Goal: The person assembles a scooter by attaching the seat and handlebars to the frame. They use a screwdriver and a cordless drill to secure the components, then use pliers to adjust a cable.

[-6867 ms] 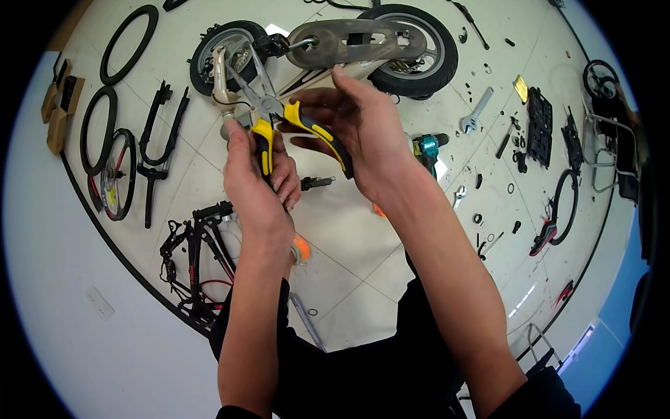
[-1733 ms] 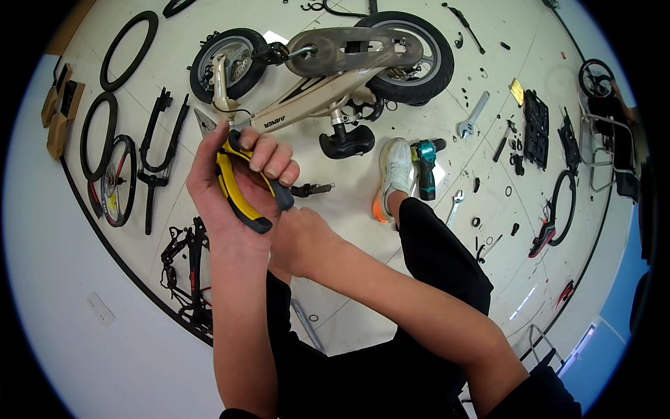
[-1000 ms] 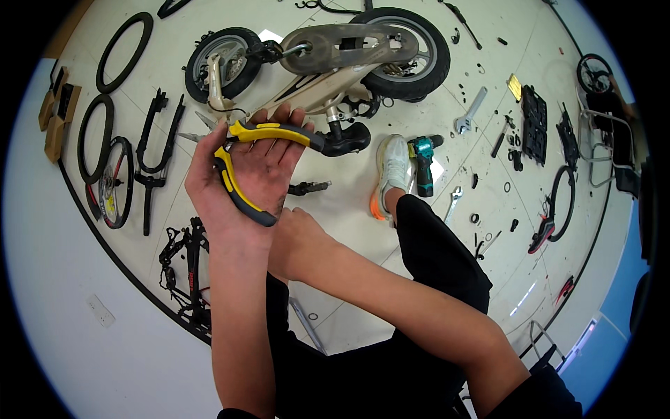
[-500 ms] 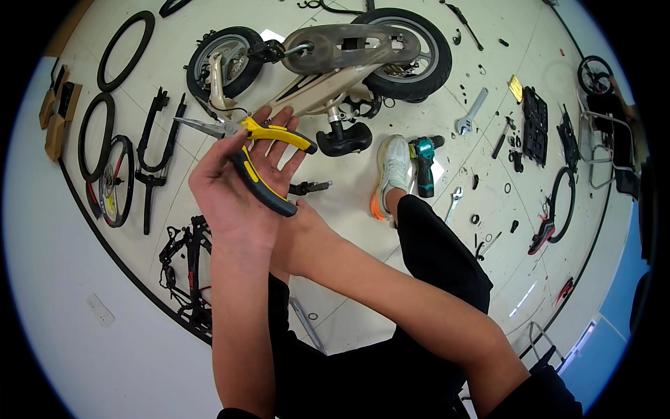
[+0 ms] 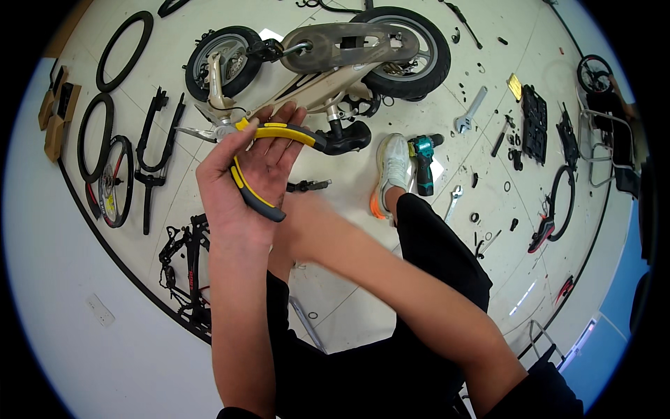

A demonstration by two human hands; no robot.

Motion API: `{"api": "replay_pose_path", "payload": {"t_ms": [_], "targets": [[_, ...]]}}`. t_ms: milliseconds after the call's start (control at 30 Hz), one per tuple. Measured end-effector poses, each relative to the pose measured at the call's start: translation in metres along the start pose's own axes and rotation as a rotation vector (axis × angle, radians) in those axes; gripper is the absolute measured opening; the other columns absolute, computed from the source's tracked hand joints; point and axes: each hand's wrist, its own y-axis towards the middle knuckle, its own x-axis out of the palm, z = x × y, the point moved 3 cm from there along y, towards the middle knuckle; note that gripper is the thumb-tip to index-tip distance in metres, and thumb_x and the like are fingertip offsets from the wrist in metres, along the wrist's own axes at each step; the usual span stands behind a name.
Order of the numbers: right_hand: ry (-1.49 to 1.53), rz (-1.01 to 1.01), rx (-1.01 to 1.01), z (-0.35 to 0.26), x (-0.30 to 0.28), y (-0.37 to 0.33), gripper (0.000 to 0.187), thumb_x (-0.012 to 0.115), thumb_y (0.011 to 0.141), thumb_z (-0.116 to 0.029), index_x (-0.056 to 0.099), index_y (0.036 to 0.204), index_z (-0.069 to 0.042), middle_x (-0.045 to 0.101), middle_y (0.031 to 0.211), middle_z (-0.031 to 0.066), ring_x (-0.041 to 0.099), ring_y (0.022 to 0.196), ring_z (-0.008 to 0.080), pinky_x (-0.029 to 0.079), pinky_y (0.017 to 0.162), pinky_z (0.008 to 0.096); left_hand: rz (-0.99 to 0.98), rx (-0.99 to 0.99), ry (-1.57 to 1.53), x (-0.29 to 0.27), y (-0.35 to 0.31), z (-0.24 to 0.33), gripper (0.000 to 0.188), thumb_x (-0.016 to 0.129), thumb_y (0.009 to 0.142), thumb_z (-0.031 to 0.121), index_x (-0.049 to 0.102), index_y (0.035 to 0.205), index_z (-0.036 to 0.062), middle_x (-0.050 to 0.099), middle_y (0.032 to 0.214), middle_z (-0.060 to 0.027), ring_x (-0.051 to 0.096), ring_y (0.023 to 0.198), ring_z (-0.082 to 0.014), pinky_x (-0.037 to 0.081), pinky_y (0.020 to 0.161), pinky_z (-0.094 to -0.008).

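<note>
My left hand (image 5: pixel 241 185) is turned palm up in front of me and holds a pair of needle-nose pliers (image 5: pixel 279 131) with yellow and black handles. The thumb presses near the pivot, and the fingers lie behind the upper handle. Both handles are spread wide, and the metal jaws stand apart, pointing left. Reaching across from the right, my right forearm passes to my right hand (image 5: pixel 300 222), which is blurred and mostly behind the left one; its fingers are hidden. Beyond the pliers, a beige small-wheeled bike (image 5: pixel 335 80) lies on its side on the tiled floor.
Beside my shoe (image 5: pixel 394 167) lies a teal cordless drill (image 5: pixel 423 164). An adjustable wrench (image 5: pixel 472 112), a smaller wrench (image 5: pixel 455 202) and a black tool case (image 5: pixel 535 126) are to the right. Tires (image 5: pixel 125 52), a fork (image 5: pixel 157 133) and a black bike frame (image 5: pixel 190 269) lie left.
The pliers' handles have spread farther apart and the jaws have opened. My left hand has shifted slightly right, and my right hand has moved a little behind it.
</note>
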Motion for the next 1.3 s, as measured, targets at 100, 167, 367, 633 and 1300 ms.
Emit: {"api": "replay_pose_path", "payload": {"t_ms": [100, 167, 367, 633, 1300], "targets": [[0.043, 0.158, 0.263, 0.029, -0.052, 0.004, 0.017, 0.057, 0.076, -0.010, 0.066, 0.087, -0.001, 0.066, 0.092, 0.0199, 0.066, 0.091, 0.0331, 0.052, 0.081, 0.0436, -0.068, 0.097, -0.003, -0.004, -0.001, 0.010, 0.057, 0.048, 0.077, -0.002, 0.038, 0.131, -0.0141, 0.041, 0.137, -0.0312, 0.032, 0.137, -0.0418, 0.027, 0.116, -0.0494], [-0.006, 0.441, 0.366, 0.051, -0.076, 0.000, 0.018, 0.056, 0.078, -0.011, 0.065, 0.089, 0.000, 0.067, 0.087, 0.0206, 0.067, 0.087, 0.0360, 0.053, 0.078, 0.0434, -0.086, 0.161, 0.035, -0.004, -0.003, 0.014, 0.062, 0.046, 0.071, -0.005, 0.037, 0.131, -0.0143, 0.040, 0.137, -0.0319, 0.032, 0.137, -0.0420, 0.026, 0.116, -0.0501], [0.809, 0.777, 0.179, 0.053, -0.103, -0.001, 0.036, 0.055, 0.090, -0.028, 0.064, 0.093, 0.007, 0.065, 0.079, 0.0237, 0.065, 0.078, 0.0371, 0.049, 0.071, 0.0414, -0.095, 0.088, 0.103, -0.001, -0.003, 0.004, 0.071, 0.040, 0.059, -0.008, 0.042, 0.130, -0.0113, 0.047, 0.129, -0.0287, 0.043, 0.128, -0.0390, 0.028, 0.115, -0.0487], [0.697, 0.688, 0.299, 0.033, -0.099, -0.009, 0.058, 0.048, 0.095, -0.046, 0.065, 0.074, 0.006, 0.060, 0.063, 0.0219, 0.060, 0.065, 0.0391, 0.047, 0.066, 0.0437, 0.155, 0.061, 0.890, -0.005, -0.005, -0.008, 0.018, 0.053, 0.087, 0.011, 0.055, 0.100, -0.0015, 0.059, 0.076, -0.0062, 0.057, 0.063, -0.0162, 0.047, 0.058, -0.0291], [0.431, 0.664, 0.347, 0.045, -0.108, -0.014, 0.044, 0.045, 0.091, -0.028, 0.062, 0.070, 0.007, 0.060, 0.070, 0.0300, 0.062, 0.070, 0.0455, 0.050, 0.069, 0.0491, -0.103, -0.081, 0.897, 0.002, -0.004, -0.009, 0.028, 0.052, 0.097, 0.028, 0.043, 0.080, 0.0077, 0.031, 0.054, 0.0025, 0.037, 0.042, -0.0114, 0.030, 0.042, -0.0261]]}}
